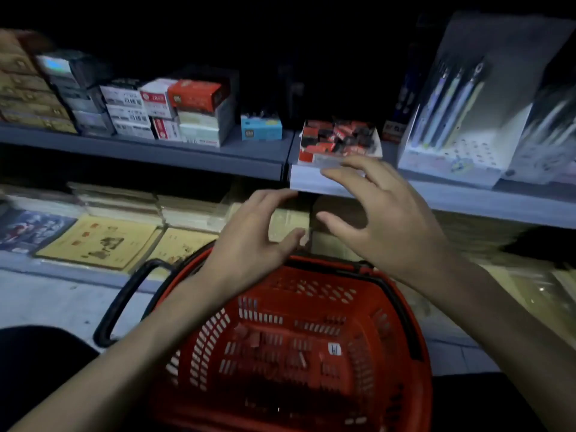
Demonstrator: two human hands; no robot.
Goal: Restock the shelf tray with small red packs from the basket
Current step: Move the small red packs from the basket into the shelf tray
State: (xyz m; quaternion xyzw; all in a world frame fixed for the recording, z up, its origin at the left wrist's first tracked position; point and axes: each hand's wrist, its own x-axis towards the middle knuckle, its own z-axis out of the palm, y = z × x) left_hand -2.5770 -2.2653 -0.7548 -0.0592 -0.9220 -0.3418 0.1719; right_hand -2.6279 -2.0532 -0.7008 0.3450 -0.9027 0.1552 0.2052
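Red slotted basket (pixel 311 338) with black handles (pixel 124 300); red packs (pixel 339 137) in a white tray (pixel 330 159); grey shelf (pixel 187 154).

A dim shop, seemingly for stationery. Across the middle of the frame run grey metal shelves (pixel 187 157), loaded at upper left with stacked boxes (pixel 131 113) bearing barcode labels and at upper right with pen packs (pixel 452 98). Flat paper goods (pixel 99 241) lie on the lower shelf (pixel 46 265) at left, and a red shopping basket (pixel 202 353) sits at bottom centre.
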